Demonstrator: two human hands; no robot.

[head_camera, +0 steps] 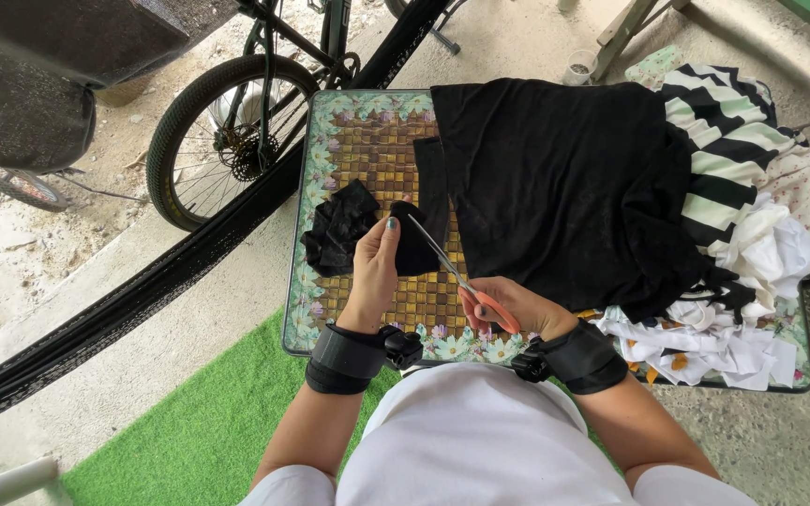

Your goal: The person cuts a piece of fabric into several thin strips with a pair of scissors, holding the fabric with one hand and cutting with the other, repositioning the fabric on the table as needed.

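My left hand (374, 267) pinches a strip of black fabric (414, 245) that hangs off a large black garment (564, 178) spread over the table. In my right hand (510, 307) are orange-handled scissors (466, 286), their blades angled up-left into the strip beside my left thumb. Both wrists wear black bands. A small heap of cut black fabric pieces (337, 228) lies just left of my left hand.
The table (367, 141) has a gold mosaic top with a floral rim. A black-and-white striped cloth (719, 141) and white fabric scraps (742, 328) pile at the right. A bicycle wheel (222, 131) and black hammock stand left. Green turf (208, 431) lies below.
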